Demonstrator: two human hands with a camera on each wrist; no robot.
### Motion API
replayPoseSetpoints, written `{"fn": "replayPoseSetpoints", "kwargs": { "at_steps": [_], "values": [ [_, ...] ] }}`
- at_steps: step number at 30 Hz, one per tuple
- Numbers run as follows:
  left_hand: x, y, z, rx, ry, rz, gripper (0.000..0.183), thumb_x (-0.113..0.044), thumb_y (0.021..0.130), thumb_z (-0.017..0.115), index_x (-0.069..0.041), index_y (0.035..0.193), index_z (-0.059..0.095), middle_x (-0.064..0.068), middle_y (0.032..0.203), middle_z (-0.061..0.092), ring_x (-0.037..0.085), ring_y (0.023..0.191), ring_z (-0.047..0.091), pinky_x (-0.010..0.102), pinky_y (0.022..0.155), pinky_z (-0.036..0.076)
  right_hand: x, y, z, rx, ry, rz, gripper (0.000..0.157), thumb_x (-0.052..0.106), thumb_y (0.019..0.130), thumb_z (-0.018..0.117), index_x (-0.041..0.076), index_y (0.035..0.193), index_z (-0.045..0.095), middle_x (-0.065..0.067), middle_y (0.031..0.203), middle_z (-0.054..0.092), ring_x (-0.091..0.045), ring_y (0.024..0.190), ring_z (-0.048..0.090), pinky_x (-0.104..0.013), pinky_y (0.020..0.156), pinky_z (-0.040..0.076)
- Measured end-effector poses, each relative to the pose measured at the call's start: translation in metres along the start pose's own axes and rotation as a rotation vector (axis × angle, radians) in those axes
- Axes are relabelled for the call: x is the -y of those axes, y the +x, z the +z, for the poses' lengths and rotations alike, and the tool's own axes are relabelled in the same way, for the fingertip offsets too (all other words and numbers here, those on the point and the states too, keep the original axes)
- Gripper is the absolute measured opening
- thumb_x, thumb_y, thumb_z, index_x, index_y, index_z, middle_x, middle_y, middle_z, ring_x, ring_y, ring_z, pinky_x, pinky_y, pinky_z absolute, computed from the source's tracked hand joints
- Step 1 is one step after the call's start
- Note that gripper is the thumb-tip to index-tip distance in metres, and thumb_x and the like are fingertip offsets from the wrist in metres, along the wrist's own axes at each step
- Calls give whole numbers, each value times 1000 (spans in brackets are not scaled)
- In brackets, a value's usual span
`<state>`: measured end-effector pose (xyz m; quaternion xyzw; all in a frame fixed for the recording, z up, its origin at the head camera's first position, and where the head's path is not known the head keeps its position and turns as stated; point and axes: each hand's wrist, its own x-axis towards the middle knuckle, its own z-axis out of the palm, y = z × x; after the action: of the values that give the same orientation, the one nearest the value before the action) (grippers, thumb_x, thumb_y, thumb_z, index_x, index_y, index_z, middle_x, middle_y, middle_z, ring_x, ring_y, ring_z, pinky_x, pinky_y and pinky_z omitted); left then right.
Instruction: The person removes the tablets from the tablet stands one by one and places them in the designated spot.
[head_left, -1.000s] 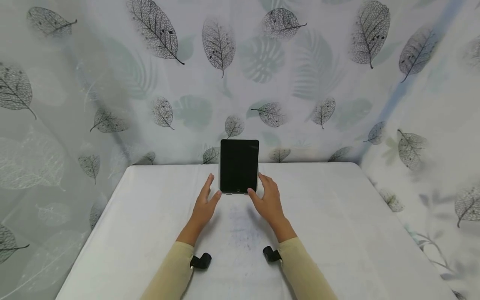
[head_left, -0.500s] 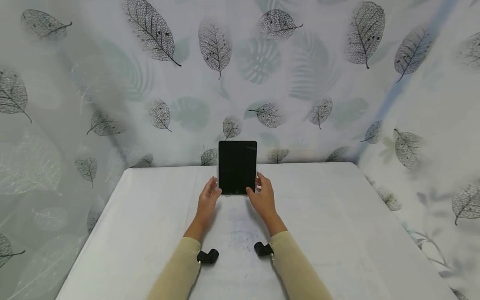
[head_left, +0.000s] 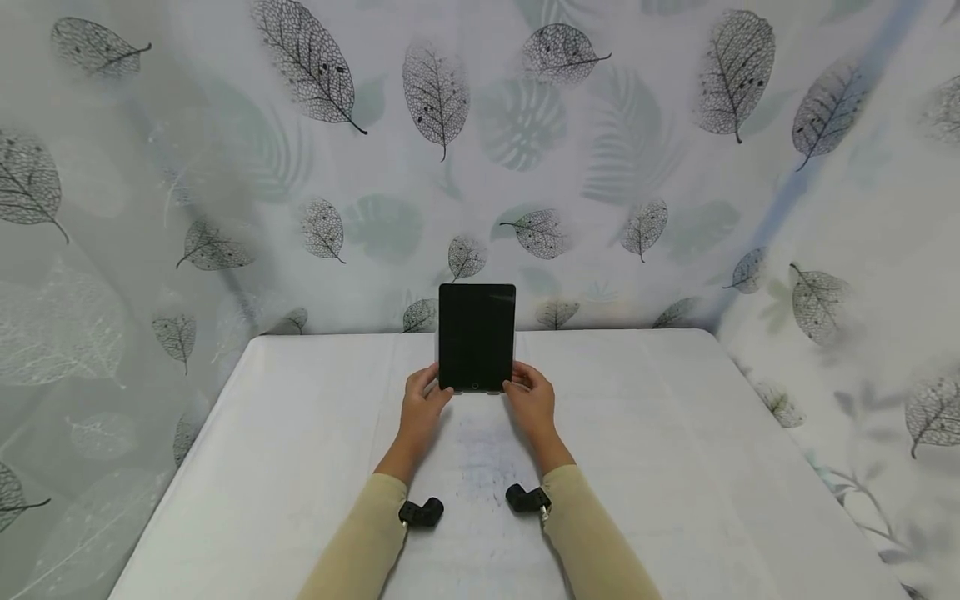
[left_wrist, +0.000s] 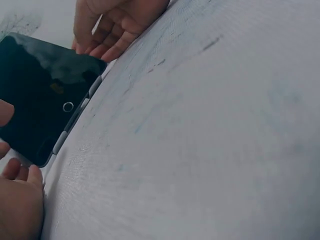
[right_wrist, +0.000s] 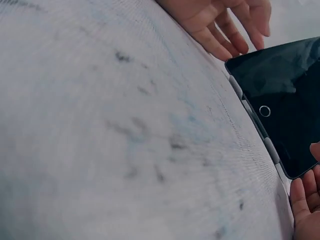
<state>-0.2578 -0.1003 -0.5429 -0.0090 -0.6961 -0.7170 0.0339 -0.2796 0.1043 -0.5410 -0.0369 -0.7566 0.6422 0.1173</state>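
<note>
**Centrally placed tablet (head_left: 477, 333), gripped at its lower corners**

Dark-faced and steeply upright, it stands toward the far edge of the white table (head_left: 645, 450), grey tabs (right_wrist: 271, 150) along its base. Left hand (head_left: 421, 406) and right hand (head_left: 532, 404) grasp it from either side, fingers curled. Behind: a leaf-printed curtain (head_left: 480, 125).

A table (head_left: 315, 433) spread with white cloth, its far corners rounded, carries faint blue and dark smudges (head_left: 480, 462). Behind it and at both sides, pale curtains (head_left: 480, 183) show printed black skeleton leaves (head_left: 437, 96) and soft green fronds (head_left: 522, 125).
</note>
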Motion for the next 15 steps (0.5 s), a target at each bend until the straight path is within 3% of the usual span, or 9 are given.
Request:
{"fn": "replayPoseSetpoints", "kwargs": {
  "at_steps": [4, 8, 10, 15],
  "values": [
    [-10, 1, 2, -35, 49, 13, 62, 0, 94, 63, 1, 153, 43, 25, 151, 39, 41, 145, 42, 49, 122, 37, -3, 3, 0, -41, -56, 12, 29, 2, 90, 71, 2, 119, 73, -18, 110, 72, -26, 100, 69, -20, 81, 54],
    [-4, 6, 7, -141, 147, 1, 60, 5, 87, 67, -1, 144, 53, 23, 131, 54, 37, 130, 55, 47, 115, 46, -6, 3, 8, -114, -116, 36, 23, 4, 88, 74, 6, 112, 76, -13, 103, 75, -22, 92, 69, -30, 81, 57],
    [8, 12, 11, -200, 211, -22, 58, 3, 86, 70, -7, 141, 56, 16, 122, 56, 32, 125, 59, 45, 111, 50, -7, 2, 12, -151, -142, 35, 23, 5, 87, 76, 7, 109, 76, -12, 101, 75, -23, 91, 70, -36, 83, 58],
    [9, 13, 23, -308, 361, 0, 54, -3, 86, 76, -11, 136, 59, 10, 113, 57, 33, 119, 66, 45, 101, 56, -5, 2, 18, -195, -178, 41, 24, 5, 85, 80, 6, 108, 75, -11, 99, 74, -23, 89, 70, -37, 81, 58]
  ]
}}
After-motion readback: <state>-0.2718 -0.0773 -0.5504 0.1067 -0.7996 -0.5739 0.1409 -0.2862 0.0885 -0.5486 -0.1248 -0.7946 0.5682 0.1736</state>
